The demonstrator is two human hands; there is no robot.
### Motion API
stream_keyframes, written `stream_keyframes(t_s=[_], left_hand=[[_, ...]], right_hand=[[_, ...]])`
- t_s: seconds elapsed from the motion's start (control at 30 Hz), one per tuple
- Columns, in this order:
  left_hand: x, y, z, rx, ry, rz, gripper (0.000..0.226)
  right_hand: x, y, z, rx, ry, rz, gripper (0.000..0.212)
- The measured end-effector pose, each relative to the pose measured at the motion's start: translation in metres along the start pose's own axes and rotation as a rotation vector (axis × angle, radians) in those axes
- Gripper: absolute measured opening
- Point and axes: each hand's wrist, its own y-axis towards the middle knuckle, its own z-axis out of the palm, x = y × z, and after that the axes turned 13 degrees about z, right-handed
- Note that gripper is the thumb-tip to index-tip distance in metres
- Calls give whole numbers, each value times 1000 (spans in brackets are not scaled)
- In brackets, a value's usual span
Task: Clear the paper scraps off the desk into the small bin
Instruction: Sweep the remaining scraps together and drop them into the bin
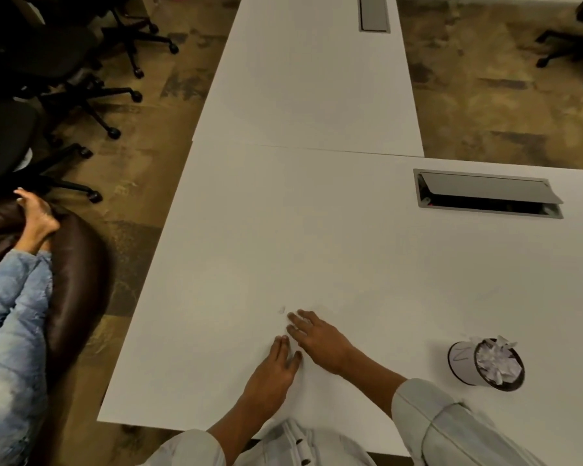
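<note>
Both hands are laid palm-down on the white table (317,230), near its front edge and close together. The left hand (276,368) is extended forward, fingers straight and nearly closed against one another, fingertips pointing away from the body. The right hand (320,341) is angled across toward the left, fingers slightly spread and flattened on the surface, fingertips just beyond those of the left hand. Nothing is seen gripped in either hand; whether a scrap is pinned beneath the palms cannot be told. Pale grey sleeves are pushed back on both forearms; the right sleeve (451,428) is cut off by the lower frame edge.

One small paper scrap (282,310) is made out just beyond the right fingertips, faint and nearly the same colour as the table; its shape is hard to read. A further pale smudge between the fingers cannot be identified.

The small bin (485,364) is placed well to the right of the hands, tilted toward the camera, its mouth filled with crumpled white paper (495,363) that rises past the rim.

A cable hatch (488,193) with its grey lid propped open is set into the table's far right. At the left frame edge, another person's denim-clad legs and a bare foot (36,220) are rested on a brown seat (78,264), partly cropped.
</note>
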Motion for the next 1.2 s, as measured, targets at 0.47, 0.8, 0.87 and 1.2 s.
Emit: stream_keyframes(t_s=[0.47,0.8,0.87,1.2], left_hand=[[-22,1,-5,8,73,31,40],[-23,14,-13,-258,-40,-45,43],[-24,18,-13,-316,-129,-81,40],[-100,107,-79,-482,-636,-104,17]], right_hand=[[0,-48,7,-93,425,542,27],[-70,-155,-86,-532,1228,1203,16],[-91,-187,-100,-630,1118,1268,16],[-135,-239,-107,-656,855,1280,23]])
